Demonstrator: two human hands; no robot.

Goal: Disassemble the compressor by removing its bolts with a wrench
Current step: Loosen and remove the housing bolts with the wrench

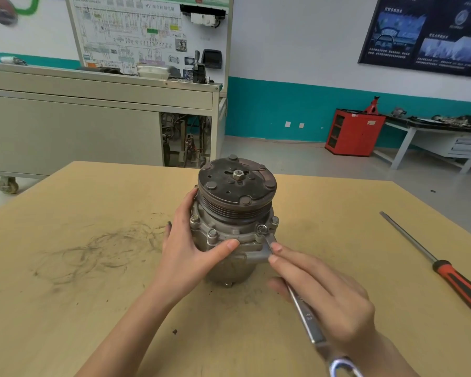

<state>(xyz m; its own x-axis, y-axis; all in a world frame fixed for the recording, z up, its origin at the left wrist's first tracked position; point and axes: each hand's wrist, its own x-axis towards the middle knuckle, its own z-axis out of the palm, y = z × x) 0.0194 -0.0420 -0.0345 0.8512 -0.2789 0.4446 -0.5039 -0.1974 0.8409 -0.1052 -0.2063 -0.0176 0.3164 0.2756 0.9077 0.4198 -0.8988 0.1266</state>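
Head view: the compressor stands upright near the middle of the worktop, pulley face up, with a nut at its centre. The left hand grasps its body from the left, fingers curled round the far side and thumb pressed on the front flange. Four bolts show on that flange. The wrench has its head at the front-right one; fingertips cover the seating, so I cannot tell if it is fully on. The right hand has its grip closed on the wrench, forefingers stretched along the shank, thumb beneath. The ring end pokes out at the bottom edge.

A screwdriver with a red-and-black handle lies on the worktop, well apart to the right. Dark scuffs mark the board on the left. Beyond, a grey cart carries a wiring board, and a red cabinet stands against the teal-banded wall, just beside a bench.
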